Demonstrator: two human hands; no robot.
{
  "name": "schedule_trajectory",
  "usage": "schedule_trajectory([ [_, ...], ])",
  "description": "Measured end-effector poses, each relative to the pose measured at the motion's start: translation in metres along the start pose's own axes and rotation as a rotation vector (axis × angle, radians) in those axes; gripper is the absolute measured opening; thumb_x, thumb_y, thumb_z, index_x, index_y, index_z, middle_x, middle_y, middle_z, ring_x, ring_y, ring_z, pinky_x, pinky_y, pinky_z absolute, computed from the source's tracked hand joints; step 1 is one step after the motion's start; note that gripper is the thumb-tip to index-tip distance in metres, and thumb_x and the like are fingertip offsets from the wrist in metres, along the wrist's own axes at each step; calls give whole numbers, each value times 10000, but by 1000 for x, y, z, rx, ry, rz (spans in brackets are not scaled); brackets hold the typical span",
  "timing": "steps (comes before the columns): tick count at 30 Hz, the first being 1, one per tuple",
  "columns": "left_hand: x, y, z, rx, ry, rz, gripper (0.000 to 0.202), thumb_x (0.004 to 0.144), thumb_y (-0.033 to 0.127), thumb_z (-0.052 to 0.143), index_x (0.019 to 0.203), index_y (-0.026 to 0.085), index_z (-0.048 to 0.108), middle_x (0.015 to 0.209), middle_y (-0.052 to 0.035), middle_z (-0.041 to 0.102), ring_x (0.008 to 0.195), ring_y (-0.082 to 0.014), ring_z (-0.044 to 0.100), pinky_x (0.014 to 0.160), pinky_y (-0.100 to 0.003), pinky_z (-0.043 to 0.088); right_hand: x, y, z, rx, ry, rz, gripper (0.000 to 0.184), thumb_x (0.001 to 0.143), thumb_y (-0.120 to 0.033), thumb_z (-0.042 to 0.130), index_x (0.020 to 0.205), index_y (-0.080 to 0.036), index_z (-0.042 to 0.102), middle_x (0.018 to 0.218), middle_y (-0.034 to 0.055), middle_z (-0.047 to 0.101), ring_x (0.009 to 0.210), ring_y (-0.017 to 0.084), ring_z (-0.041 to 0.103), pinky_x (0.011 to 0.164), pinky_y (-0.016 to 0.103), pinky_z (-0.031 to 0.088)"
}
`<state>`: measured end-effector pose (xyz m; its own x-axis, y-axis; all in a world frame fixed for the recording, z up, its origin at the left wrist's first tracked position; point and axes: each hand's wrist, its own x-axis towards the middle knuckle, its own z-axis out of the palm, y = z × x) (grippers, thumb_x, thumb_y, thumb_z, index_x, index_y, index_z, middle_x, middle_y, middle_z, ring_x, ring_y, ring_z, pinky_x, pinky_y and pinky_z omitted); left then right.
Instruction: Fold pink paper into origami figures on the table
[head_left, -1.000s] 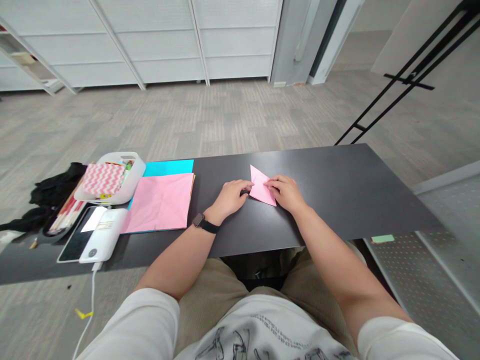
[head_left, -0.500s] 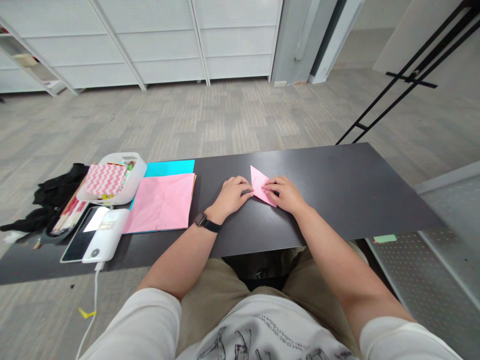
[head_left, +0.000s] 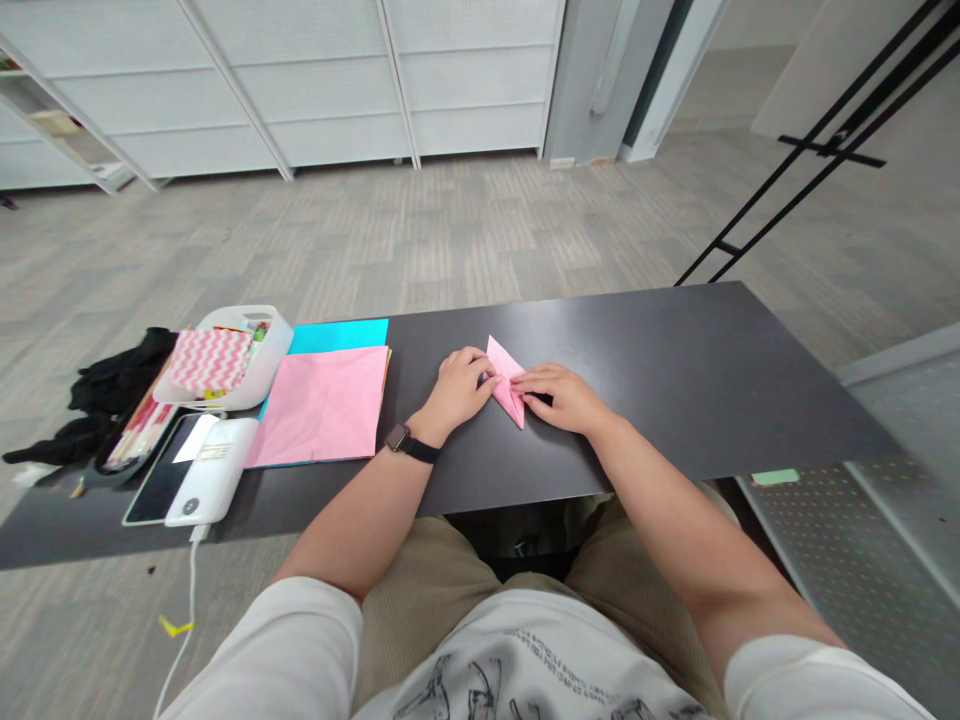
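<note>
A small folded pink paper (head_left: pixel 507 382) lies on the dark table (head_left: pixel 675 370), a narrow pointed shape between my hands. My left hand (head_left: pixel 459 385), with a black watch on the wrist, rests at the paper's left edge with curled fingers pressing on it. My right hand (head_left: pixel 561 396) lies on the paper's right side, its fingers pressed down flat over the fold. Both hands hold the paper against the tabletop.
A stack of coloured sheets, pink on top (head_left: pixel 322 404) and blue behind (head_left: pixel 339 335), lies to the left. Further left are a white tray (head_left: pixel 264 368) with a zigzag-patterned pack, a phone (head_left: pixel 159 480), a white power bank (head_left: pixel 210 472) and black cloth (head_left: pixel 112 380).
The pink paper has been folded narrower and has shifted a little left. My right hand has slid left over the fold, and my left hand has stayed at the paper's left edge.
</note>
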<state>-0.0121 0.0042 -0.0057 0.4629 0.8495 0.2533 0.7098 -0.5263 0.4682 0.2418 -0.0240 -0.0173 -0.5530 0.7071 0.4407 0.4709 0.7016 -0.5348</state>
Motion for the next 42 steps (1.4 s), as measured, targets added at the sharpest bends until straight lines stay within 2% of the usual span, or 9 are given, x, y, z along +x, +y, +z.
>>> schedule_trajectory([
  [9,2,0,5,45,-6,-14,69,996,303,697,1002,235,710,1265,-74,668,1199,-283,606,1111,-492,459,3,-7,-1,-40,-53,51,297,1006,-212,605,1165,-314,834,1277,58,803,1242,271,710,1114,523,529],
  [17,4,3,9,68,9,-49,65,987,301,716,983,238,702,1258,-78,662,1209,-290,593,1102,-495,457,3,-7,2,-54,-92,66,350,1031,-253,611,1321,-350,781,1311,52,778,1233,271,687,1114,507,507],
  [22,5,9,5,51,58,-85,91,1016,272,658,1085,230,701,1252,-91,675,1205,-289,602,1098,-482,471,0,-3,6,-178,-86,115,289,1032,-301,649,1260,-361,817,1363,78,713,1278,301,630,1105,530,485],
  [26,4,15,0,23,117,-13,181,1049,238,582,1162,232,724,1273,-84,709,1232,-272,614,1131,-458,473,-1,4,6,-269,-15,193,299,1025,-261,642,1246,-340,827,1335,95,706,1248,314,621,1087,537,485],
  [31,1,16,4,29,-7,108,334,1055,190,520,1313,235,727,1390,-79,717,1299,-266,622,1178,-470,469,-2,12,6,-303,32,234,308,1016,-252,646,1248,-352,823,1310,88,712,1232,320,613,1064,533,487],
  [36,-3,15,8,76,-93,86,367,1057,224,535,1371,258,721,1462,-81,697,1354,-284,605,1219,-522,434,-3,12,6,-301,31,241,316,1009,-245,657,1256,-361,817,1311,83,709,1229,316,613,1064,527,486],
  [42,-9,22,4,133,-133,83,346,1065,261,555,1346,330,745,1520,-57,658,1413,-309,562,1258,-610,371,-2,9,5,-329,24,263,312,1042,-282,632,1287,-369,804,1302,88,704,1230,317,604,1034,520,484],
])
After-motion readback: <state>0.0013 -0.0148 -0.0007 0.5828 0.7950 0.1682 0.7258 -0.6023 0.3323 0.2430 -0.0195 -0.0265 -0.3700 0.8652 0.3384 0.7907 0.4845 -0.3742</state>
